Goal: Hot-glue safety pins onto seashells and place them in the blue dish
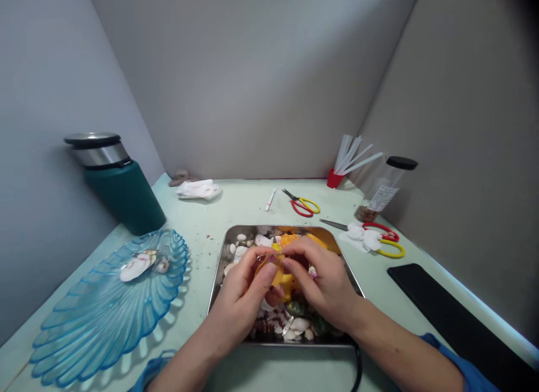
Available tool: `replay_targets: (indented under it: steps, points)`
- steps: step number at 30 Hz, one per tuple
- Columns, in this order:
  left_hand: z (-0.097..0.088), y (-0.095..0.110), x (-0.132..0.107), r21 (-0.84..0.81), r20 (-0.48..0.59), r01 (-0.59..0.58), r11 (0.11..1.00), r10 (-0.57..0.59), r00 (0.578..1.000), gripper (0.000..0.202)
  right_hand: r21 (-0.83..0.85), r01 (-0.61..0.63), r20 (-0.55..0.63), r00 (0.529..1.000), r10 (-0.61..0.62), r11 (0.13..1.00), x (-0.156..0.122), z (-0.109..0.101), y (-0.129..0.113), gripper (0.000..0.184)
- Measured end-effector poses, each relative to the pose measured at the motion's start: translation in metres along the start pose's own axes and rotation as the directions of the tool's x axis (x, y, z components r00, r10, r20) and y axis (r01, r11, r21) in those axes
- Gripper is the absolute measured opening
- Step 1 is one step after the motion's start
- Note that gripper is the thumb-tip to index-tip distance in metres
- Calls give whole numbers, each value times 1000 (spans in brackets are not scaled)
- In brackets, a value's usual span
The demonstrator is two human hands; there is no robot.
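Both hands meet over a metal tray (pixel 223 257) filled with seashells and small stones. My left hand (pixel 246 294) and my right hand (pixel 322 279) are closed together on an orange-yellow shell-like piece (pixel 280 279), pinching it between fingertips. More orange pieces (pixel 295 238) lie in the tray behind my hands. White shells (pixel 297 327) lie at the tray's near edge.
A blue shell-shaped glass dish (pixel 105 313) with a few shells sits at the left, a green flask (pixel 120 184) behind it. Two pairs of red-and-yellow scissors (pixel 303 205), a red cup of white sticks (pixel 337 176), a clear jar (pixel 385 190), tissue (pixel 197 188) and a black phone (pixel 438 308) lie around.
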State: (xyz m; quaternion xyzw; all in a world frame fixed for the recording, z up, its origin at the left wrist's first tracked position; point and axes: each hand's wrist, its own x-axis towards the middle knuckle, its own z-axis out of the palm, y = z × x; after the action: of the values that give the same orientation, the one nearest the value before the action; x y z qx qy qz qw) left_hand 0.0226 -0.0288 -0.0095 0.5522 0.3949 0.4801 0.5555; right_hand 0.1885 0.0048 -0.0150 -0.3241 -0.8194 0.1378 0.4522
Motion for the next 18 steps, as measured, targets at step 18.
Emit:
replay_targets:
  steps: [18]
  points:
    - [2, -5, 3, 234, -160, -98, 967, 137, 978, 45, 77, 41, 94, 994, -49, 996, 1, -4, -4, 11]
